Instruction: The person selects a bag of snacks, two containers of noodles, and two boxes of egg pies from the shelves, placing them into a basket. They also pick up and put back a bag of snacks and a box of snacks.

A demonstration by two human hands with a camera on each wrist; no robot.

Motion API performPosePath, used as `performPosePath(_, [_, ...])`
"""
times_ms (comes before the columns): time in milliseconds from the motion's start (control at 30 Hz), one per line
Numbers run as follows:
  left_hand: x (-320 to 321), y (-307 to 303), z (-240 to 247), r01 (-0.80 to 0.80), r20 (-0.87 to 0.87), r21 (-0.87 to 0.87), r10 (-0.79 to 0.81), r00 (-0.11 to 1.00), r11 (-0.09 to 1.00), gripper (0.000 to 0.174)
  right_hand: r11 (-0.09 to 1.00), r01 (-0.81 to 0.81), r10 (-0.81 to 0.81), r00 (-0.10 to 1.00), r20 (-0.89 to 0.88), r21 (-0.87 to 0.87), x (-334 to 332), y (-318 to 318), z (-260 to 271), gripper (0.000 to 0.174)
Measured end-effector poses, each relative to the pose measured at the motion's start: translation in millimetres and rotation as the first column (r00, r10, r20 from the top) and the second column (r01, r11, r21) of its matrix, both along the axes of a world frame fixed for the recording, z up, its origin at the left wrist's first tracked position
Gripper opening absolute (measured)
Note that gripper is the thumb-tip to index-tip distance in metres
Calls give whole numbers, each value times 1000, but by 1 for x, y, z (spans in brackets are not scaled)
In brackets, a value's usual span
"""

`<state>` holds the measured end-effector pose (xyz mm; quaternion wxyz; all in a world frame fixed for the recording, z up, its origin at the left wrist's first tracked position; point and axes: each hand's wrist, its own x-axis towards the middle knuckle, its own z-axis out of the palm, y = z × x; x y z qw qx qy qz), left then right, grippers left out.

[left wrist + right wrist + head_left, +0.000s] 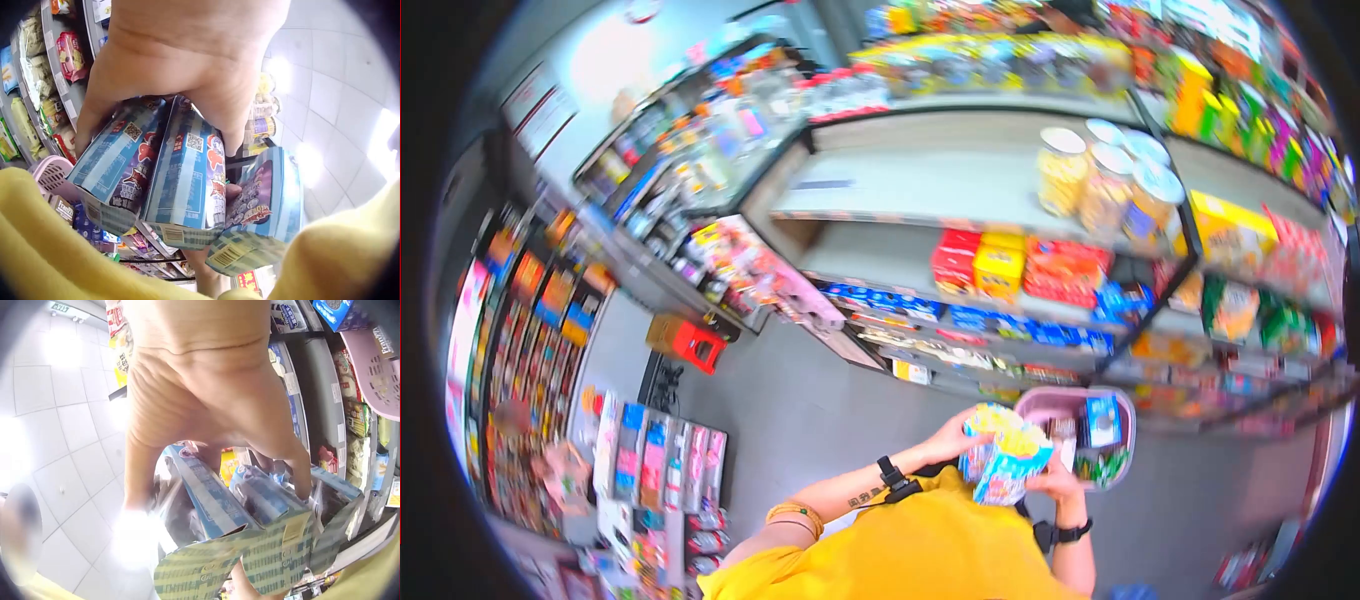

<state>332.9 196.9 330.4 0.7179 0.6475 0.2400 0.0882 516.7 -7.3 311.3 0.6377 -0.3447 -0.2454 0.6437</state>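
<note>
In front of the yellow shirt, both hands hold blue snack boxes with checked bottoms. My left hand point(947, 440) spans two boxes standing side by side, one a blue box point(184, 169) with a QR code, its fingers and thumb gripping their outer sides. A third box point(265, 200) leans at the right in the left wrist view, a fingertip of the other hand at its edge. My right hand point(1057, 481) grips a box point(1012, 475) from its outer side. Just beyond the right hand is a pink basket point(1129, 440) holding a blue box point(1103, 420) and green packets point(1103, 466).
Ahead stands a store shelf point(920, 190) with lidded clear jars point(1108, 175) and, lower down, red and yellow boxes point(1000, 266). Grey floor point(820, 400) lies to the left, with a red stool point(698, 346) and a display rack point(655, 455).
</note>
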Motion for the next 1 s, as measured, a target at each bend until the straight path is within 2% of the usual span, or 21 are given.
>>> performPosePath(67, [13,6,1,-2,-12,-51,2,1000,999,56,998,50,-52,998,40,39,8,-1,-5,111])
performPosePath(100, [17,10,-1,-9,-38,-61,6,999,998,55,996,73,-72,997,-10,50,13,-7,-10,114])
performPosePath(133, [20,15,-7,-24,-65,-76,19,998,997,55,990,142,-142,989,-25,-1,16,-17,-7,117])
performPosePath(167, [18,23,-17,-46,-62,-99,40,997,994,53,962,270,-268,962,60,-31,18,-31,-37,117])
performPosePath(200, [16,27,-14,-81,-126,-3,80,989,997,47,964,262,-262,965,6,-39,28,-40,-26,116])
performPosePath(233, [9,37,-33,-95,-69,-40,92,993,995,45,944,319,-318,948,32,-80,34,-50,-20,109])
performPosePath(267, [0,46,-47,-113,-30,-194,109,994,974,47,915,374,-345,920,186,-154,42,-70,-35,100])
performPosePath(300, [-9,54,-53,-91,9,-192,95,995,977,55,869,427,-381,900,213,-250,43,-86,-38,95])
performPosePath(333, [-12,57,-45,-149,10,-300,160,987,942,63,821,478,-414,875,253,-311,50,-87,-37,89])
performPosePath(367, [-20,63,-45,-176,8,-365,192,981,914,65,785,488,-414,871,264,-381,54,-96,-47,88])
performPosePath(433, [-35,74,-49,-239,-19,-383,251,968,892,63,703,497,-413,868,277,-508,59,-117,-78,86])
performPosePath(533, [-54,84,-50,-322,-83,-392,316,945,862,55,607,662,-561,749,353,-440,59,-101,-102,85])
performPosePath(567, [-58,86,-50,-334,-90,-399,326,941,854,53,607,707,-571,705,420,-362,60,-92,-118,90])
performPosePath(667, [-71,84,-53,-375,-118,-394,359,926,839,51,636,655,-430,740,518,-408,65,-54,-153,90])
performPosePath(733, [-76,83,-53,-387,-123,-386,369,921,837,51,726,577,-301,756,582,-374,70,-31,-176,88])
performPosePath(867, [-88,80,-50,-443,-120,-391,432,894,807,50,654,637,-170,649,742,-408,73,12,-221,80])
performPosePath(900, [-93,80,-50,-461,-121,-389,452,884,797,50,615,675,-84,571,817,-408,71,23,-214,83])
performPosePath(1000, [-101,79,-47,-495,-96,-383,499,861,780,49,473,771,-78,518,852,-426,60,49,-235,86])
